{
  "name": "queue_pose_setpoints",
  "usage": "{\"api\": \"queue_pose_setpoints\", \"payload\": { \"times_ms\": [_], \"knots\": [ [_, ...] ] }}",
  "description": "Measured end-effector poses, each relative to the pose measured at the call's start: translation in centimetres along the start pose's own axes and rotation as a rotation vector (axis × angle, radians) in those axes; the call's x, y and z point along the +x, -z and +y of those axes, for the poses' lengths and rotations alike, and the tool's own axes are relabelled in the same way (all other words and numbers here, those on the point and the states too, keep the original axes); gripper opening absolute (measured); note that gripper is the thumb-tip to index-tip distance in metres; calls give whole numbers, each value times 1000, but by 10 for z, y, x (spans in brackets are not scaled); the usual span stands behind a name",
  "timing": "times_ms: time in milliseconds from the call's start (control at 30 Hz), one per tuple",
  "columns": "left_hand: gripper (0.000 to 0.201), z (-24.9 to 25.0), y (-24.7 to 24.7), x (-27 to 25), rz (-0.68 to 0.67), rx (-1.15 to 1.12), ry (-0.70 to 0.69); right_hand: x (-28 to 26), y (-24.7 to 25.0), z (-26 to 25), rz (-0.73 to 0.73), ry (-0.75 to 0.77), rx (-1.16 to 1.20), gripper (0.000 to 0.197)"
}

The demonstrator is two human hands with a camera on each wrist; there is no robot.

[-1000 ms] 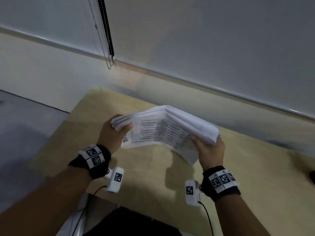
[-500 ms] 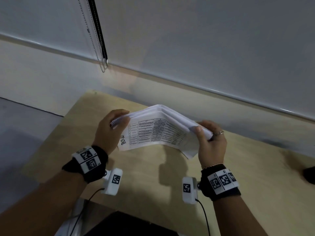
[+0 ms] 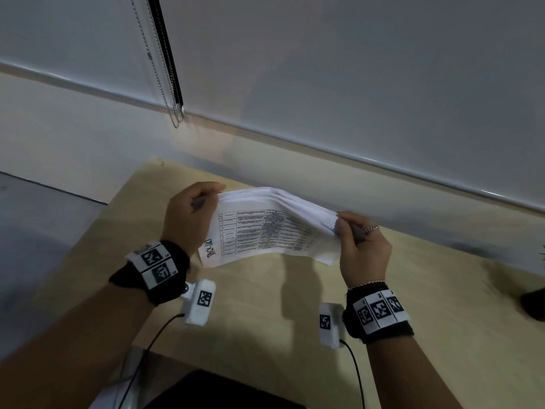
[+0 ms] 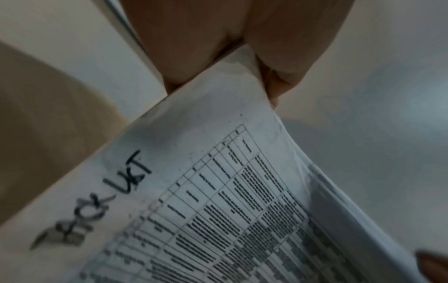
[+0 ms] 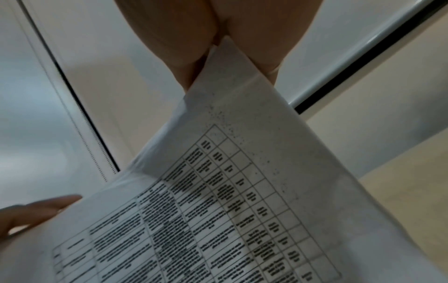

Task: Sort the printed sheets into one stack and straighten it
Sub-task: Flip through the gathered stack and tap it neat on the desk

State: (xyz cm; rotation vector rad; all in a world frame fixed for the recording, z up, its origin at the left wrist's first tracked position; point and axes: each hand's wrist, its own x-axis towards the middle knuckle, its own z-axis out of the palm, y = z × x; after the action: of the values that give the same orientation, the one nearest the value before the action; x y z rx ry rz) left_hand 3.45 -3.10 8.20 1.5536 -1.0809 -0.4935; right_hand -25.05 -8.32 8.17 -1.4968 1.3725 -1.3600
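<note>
White sheets (image 3: 265, 228) in my hands, the front one covered in a black printed grid of tiny text, with black handwriting scrawled down its blank margin (image 4: 97, 201) and fine black speckles near the corner. Under them, the table (image 3: 265, 335) is pale yellowish wood. Black bands on both my wrists (image 3: 165, 278), each carrying white tags with black square code patterns. Two small white boxes (image 3: 198, 302) hang by them, same black-on-white codes, black cables trailing off. A silver ring on my right hand (image 3: 364, 249), a thin gold-coloured chain at the wrist. Ahead, a grey-white blind (image 3: 354, 84) with a silvery bead chain (image 3: 156, 72) and a black strip beside it; cream wall below.
</note>
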Motion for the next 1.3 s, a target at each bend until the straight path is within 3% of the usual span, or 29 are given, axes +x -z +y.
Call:
{"api": "queue_pose_setpoints", "payload": {
  "times_ms": [133, 300, 400, 567, 667, 833, 967, 1033, 1133, 1166, 1233, 1300],
  "knots": [
    [30, 5, 4, 0, -153, 166, -99, 3, 3, 0, -89, 186, -261, 14],
    [31, 5, 7, 2, -190, 194, -152, 8, 1, 2, -97, 301, -330, 7],
    [27, 4, 9, 4, -184, 215, -151, 6, 2, 2, -200, 316, -449, 18],
    [23, 14, 12, 8, -237, 414, -198, 11, 10, -1, -241, 270, -642, 41],
    [29, 21, 10, 12, -298, 526, -195, 13, 7, 1, -254, 414, -727, 26],
    [36, 21, 9, 11, -382, 578, -221, 17, 2, 8, -174, 406, -516, 10],
    [38, 24, 10, 12, -392, 580, -175, 19, 1, 9, -163, 342, -553, 8],
    [39, 24, 8, 13, -420, 593, -147, 17, 1, 5, -223, 283, -584, 19],
    [32, 21, 4, 12, -424, 618, -155, 15, -1, -5, -399, 221, -834, 72],
    [30, 19, 3, 12, -405, 619, -159, 15, -4, -4, -439, 223, -926, 81],
    [28, 19, 1, 12, -368, 610, -153, 17, -11, 1, -463, 228, -1056, 70],
    [27, 19, 1, 11, -358, 613, -163, 21, -17, 7, -401, 289, -1089, 33]
  ]
}}
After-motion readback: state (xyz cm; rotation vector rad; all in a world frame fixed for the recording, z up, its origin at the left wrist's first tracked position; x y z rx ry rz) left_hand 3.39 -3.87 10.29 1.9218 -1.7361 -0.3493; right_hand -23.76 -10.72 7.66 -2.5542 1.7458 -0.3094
